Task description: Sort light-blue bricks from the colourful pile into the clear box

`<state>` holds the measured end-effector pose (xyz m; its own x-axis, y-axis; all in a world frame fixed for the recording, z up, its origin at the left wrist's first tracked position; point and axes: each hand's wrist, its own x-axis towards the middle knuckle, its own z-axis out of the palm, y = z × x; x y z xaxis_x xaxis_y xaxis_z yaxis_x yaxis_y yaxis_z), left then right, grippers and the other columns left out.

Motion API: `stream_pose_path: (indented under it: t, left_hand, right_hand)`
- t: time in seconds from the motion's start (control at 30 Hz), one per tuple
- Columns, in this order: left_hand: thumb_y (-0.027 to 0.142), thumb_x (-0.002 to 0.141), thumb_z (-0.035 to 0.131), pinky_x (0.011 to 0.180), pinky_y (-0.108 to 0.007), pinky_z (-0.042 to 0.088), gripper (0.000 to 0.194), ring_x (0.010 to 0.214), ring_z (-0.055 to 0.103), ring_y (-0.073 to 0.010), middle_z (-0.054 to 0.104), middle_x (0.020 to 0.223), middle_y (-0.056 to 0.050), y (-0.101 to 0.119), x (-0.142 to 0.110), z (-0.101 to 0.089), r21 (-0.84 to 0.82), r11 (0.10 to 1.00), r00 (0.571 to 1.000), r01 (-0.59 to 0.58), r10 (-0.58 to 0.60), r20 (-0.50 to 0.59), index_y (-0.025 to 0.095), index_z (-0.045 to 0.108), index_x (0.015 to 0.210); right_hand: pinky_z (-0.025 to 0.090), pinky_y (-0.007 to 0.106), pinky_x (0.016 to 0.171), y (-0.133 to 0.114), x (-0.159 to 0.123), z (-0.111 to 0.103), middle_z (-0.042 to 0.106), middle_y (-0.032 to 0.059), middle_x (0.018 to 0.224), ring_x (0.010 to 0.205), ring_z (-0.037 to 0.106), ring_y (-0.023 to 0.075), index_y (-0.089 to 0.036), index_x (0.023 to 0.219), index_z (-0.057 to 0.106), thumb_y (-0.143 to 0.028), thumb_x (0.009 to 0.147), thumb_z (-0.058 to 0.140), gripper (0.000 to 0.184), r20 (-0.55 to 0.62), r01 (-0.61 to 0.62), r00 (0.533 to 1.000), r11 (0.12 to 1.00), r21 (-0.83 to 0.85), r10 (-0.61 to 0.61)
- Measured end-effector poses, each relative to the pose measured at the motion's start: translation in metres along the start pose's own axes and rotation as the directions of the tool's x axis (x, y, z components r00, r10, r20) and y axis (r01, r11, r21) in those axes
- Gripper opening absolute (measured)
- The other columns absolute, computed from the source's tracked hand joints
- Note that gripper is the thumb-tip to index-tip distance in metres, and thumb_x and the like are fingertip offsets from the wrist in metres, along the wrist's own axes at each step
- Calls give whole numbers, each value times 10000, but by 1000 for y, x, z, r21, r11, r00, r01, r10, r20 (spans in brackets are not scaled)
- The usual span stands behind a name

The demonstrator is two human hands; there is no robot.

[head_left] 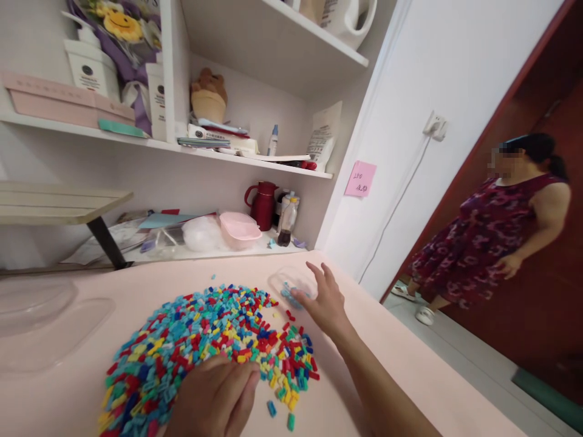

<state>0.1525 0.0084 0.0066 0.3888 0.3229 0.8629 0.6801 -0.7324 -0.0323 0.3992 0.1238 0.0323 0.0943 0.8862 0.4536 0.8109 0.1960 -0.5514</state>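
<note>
A wide heap of small coloured plastic pieces (204, 340), red, blue, yellow and green, lies on the pale pink table (410, 364). My left hand (214, 397) rests at the heap's near edge, fingers together and pressed down on the pieces. My right hand (323, 300) reaches past the heap's far right side, fingers spread and open, its fingertips at a small clear plastic dish (291, 282) that holds a few blue pieces.
Clear plastic trays (40, 315) lie at the table's left. Behind stand a pink bowl (239, 229), a red jug (263, 205), a bottle (288, 220) and filled shelves. A person in a patterned dress (492, 237) stands in the doorway at right.
</note>
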Motion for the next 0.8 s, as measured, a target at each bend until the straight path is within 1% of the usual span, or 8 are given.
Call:
stream_pose_path:
  t: [0.07, 0.17, 0.37, 0.47, 0.57, 0.63, 0.7, 0.8]
  left_hand:
    - [166, 903, 526, 676, -234, 531, 137, 618, 686, -114, 734, 730, 16, 3, 5, -2, -2, 1000, 1000, 7, -7, -4, 199, 575, 1027]
    - [168, 916, 498, 658, -251, 522, 129, 616, 687, -126, 730, 720, 14, 7, 12, -4, 4, 999, 999, 37, -37, -13, 208, 568, 1016]
    - [155, 904, 510, 652, -242, 517, 146, 618, 685, -121, 724, 715, 23, 9, 12, -3, -15, 999, 999, 48, -48, -2, 217, 583, 1015]
    - [147, 908, 502, 657, -246, 511, 147, 623, 684, -126, 719, 715, 19, 9, 10, -1, -27, 998, 998, 55, -56, -26, 212, 592, 1005]
    - [128, 919, 469, 640, -247, 493, 154, 590, 666, -117, 703, 682, 23, 10, 12, 0, -51, 998, 998, 45, -48, -51, 196, 594, 979]
    - [129, 927, 454, 627, -247, 483, 155, 580, 660, -111, 700, 672, 25, 10, 14, 0, -52, 998, 998, 28, -31, -57, 188, 591, 968]
    - [129, 936, 435, 629, -251, 481, 163, 583, 664, -107, 705, 677, 26, 10, 17, -1, -42, 999, 998, 18, -20, -57, 187, 587, 956]
    - [134, 942, 414, 613, -263, 474, 178, 554, 658, -106, 704, 665, 34, 10, 17, 2, -37, 999, 997, 12, -15, -76, 203, 579, 931]
  right_hand:
    - [241, 615, 1028, 1, -3, 5, 226, 169, 1550, 1384, 281, 400, -305, 1433, 386, -540, 747, 686, 784, 89, 1, 996, 996, -93, 7]
    - [247, 608, 1024, 8, -3, 11, 268, 180, 1533, 1378, 304, 386, -297, 1439, 373, -447, 766, 689, 758, 138, -30, 989, 992, -126, 47]
    - [345, 459, 1034, 22, 6, 17, 482, 86, 1397, 1298, 439, 283, -259, 1210, 598, -134, 737, 557, 491, 182, -61, 983, 988, 143, 34]
    - [408, 397, 989, 22, 9, 18, 577, 64, 1260, 1201, 523, 243, -243, 1093, 633, -136, 745, 494, 390, 170, -84, 984, 968, 237, 43]
    - [423, 371, 961, 22, 10, 16, 572, 71, 1207, 1169, 530, 237, -224, 996, 640, -163, 753, 493, 290, 130, -83, 990, 969, 234, 54]
    - [422, 367, 941, 20, 9, 12, 511, 78, 1262, 1164, 522, 242, -233, 1003, 649, -143, 735, 500, 320, 107, -78, 993, 978, 194, 58]
    - [439, 352, 862, 17, 7, 7, 458, 71, 1290, 1054, 573, 229, -288, 1094, 649, -138, 725, 530, 416, 129, -68, 990, 995, 67, 59]
    - [426, 305, 703, 9, 3, 3, 531, 40, 1128, 809, 612, 182, -387, 1157, 633, -240, 766, 605, 418, 253, -19, 966, 991, -136, 54]
